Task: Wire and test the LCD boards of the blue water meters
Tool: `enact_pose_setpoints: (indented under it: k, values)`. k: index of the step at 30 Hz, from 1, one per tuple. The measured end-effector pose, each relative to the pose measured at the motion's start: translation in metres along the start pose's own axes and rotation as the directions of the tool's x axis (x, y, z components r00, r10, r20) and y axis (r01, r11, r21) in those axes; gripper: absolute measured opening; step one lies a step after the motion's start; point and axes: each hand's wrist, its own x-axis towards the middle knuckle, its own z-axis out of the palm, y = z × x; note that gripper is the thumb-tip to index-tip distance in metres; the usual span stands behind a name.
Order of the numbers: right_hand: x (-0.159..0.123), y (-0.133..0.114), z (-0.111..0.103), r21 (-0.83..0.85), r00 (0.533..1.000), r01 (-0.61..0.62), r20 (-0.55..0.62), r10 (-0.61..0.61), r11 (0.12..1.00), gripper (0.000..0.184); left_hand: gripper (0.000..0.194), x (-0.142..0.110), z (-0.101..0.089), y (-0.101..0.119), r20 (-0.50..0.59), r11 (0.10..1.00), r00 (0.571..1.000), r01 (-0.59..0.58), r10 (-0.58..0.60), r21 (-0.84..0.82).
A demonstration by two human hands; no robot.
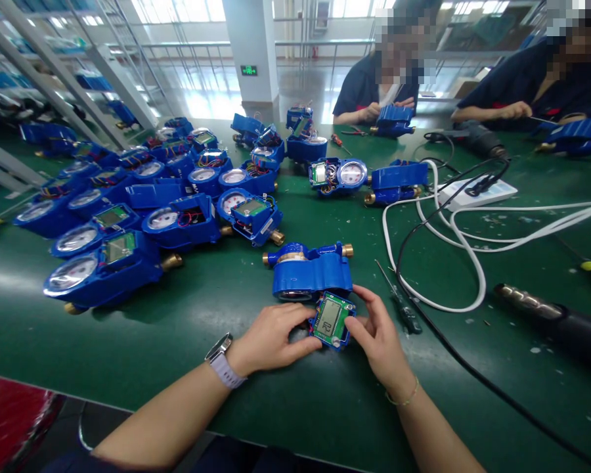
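In front of me a blue water meter (311, 274) lies on its side on the green table, its brass pipe ends pointing left and right. Close against its near side is a green circuit board with a small LCD screen (331, 320), set in a blue frame. My left hand (278, 334) grips the board's left edge between thumb and fingers; some fingertips are hidden behind it. On the other side, my right hand (374, 332) has its thumb on the board's right edge, with the index finger reaching to the meter's corner.
Many blue water meters (177, 220) crowd the left of the table (217, 368). To the right lie a screwdriver (401, 305), a heat gun (546, 315), a white power strip (477, 192) and looping cables. Across the table two people (374, 82) handle meters.
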Motion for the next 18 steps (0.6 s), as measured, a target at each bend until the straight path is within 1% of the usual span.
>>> enact_pose_setpoints:
  k: [6, 9, 12, 14, 16, 18]
  values:
    - [-0.0040, -0.0004, 0.0002, -0.062, 0.997, 0.072, -0.033, -0.075, 0.995, 0.065, 0.036, -0.0009, 0.0020, 0.0004, 0.002, 0.999, 1.000, -0.029, 0.029, 0.024]
    - [-0.0052, -0.0020, 0.0011, -0.111, 0.990, 0.122, -0.052, -0.128, 0.986, 0.060, 0.034, -0.0011, 0.0031, -0.0005, 0.027, 1.000, 1.000, -0.015, 0.014, 0.027]
    - [-0.0064, -0.0035, 0.0008, -0.199, 0.977, 0.185, -0.072, -0.203, 0.962, 0.056, 0.034, -0.0009, 0.0044, -0.0021, 0.041, 1.000, 0.999, 0.013, -0.014, 0.023]
    - [-0.0074, -0.0045, -0.0005, -0.281, 0.958, 0.245, -0.079, -0.277, 0.928, 0.056, 0.034, -0.0006, 0.0049, -0.0022, 0.061, 0.999, 0.997, 0.035, -0.036, 0.015]
    - [-0.0084, -0.0059, -0.0026, -0.364, 0.930, 0.320, -0.057, -0.364, 0.875, 0.059, 0.032, 0.0000, 0.0049, -0.0009, 0.086, 0.998, 0.994, 0.063, -0.062, -0.002]
    - [-0.0090, -0.0080, -0.0048, -0.447, 0.885, 0.418, 0.001, -0.466, 0.791, 0.064, 0.028, 0.0010, 0.0043, 0.0016, 0.102, 0.993, 0.989, 0.110, -0.105, -0.044]
